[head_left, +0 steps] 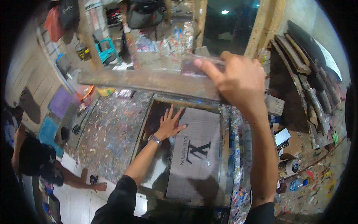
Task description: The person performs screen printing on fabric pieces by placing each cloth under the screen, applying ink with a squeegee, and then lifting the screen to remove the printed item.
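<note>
1. The left hand (170, 125) is open, palm down, with fingers spread, at the upper left part of the frame (223, 128). The fingertips lie at the far edge and the thumb reaches over the grey panel (179, 179).
2. The grey panel lies within the frame, to the right of the left hand; it bears a dark print (198, 149) near its middle.
3. The right hand (235, 76) is curled at the right end of a long wooden bar (141, 81), beyond the frame. Its thumb points left over a purplish block (189, 66). Its fingers are largely hidden; whether it grips the block or the bar cannot be told.
4. The frame rests beside a paint-speckled tabletop (108, 128) on its left.
5. A wristband (154, 140) is worn on the left wrist.
6. At lower left, another person's hand (100, 186) stands well apart from the frame.
7. At right are a phone (282, 137) and a blue-capped bottle (297, 184).
</note>
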A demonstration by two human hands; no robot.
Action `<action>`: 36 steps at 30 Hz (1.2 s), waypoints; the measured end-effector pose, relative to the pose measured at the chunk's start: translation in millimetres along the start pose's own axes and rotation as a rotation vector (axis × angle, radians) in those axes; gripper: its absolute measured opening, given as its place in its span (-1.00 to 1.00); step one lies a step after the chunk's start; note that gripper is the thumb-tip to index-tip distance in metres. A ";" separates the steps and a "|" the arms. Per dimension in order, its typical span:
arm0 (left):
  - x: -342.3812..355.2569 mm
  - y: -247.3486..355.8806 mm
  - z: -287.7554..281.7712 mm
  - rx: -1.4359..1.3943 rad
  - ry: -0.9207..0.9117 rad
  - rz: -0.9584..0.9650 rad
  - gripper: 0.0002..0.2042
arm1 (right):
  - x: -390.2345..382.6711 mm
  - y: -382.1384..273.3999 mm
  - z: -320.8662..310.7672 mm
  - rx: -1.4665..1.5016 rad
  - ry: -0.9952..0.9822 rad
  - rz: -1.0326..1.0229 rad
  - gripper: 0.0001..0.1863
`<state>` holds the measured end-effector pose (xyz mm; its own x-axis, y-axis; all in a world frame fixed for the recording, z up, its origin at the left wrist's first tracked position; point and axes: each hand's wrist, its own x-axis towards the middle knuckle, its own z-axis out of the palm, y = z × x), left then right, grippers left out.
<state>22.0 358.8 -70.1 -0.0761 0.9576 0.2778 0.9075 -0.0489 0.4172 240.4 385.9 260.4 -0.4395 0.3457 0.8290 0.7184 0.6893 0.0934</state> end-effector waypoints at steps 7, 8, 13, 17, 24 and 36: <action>-14.9 8.2 -3.1 0.136 0.034 0.085 -0.58 | 40.0 8.0 0.6 0.068 -0.328 0.193 -0.08; -17.0 18.7 -11.8 0.067 0.049 0.085 -0.60 | 46.6 17.2 0.0 0.064 -0.326 0.190 -0.08; -156.3 -20.8 -107.2 -0.120 0.717 -0.469 -0.60 | 55.6 23.3 13.4 0.057 -0.329 0.218 -0.08; -281.3 -129.5 -221.0 0.182 1.052 -0.704 -0.54 | 63.3 11.2 16.1 0.083 -0.403 0.237 -0.08; -239.0 -20.3 -168.0 0.340 0.272 -0.411 -0.31 | 71.8 22.9 16.6 0.027 -0.441 0.327 -0.10; -258.3 98.1 -29.0 0.213 -0.430 0.217 -0.26 | 88.5 28.0 17.7 0.089 -0.465 0.268 -0.12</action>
<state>118.7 98.4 -75.8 0.2584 0.9641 -0.0612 0.9510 -0.2427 0.1916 212.1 447.1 326.6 -0.4536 0.7483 0.4840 0.7987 0.5823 -0.1518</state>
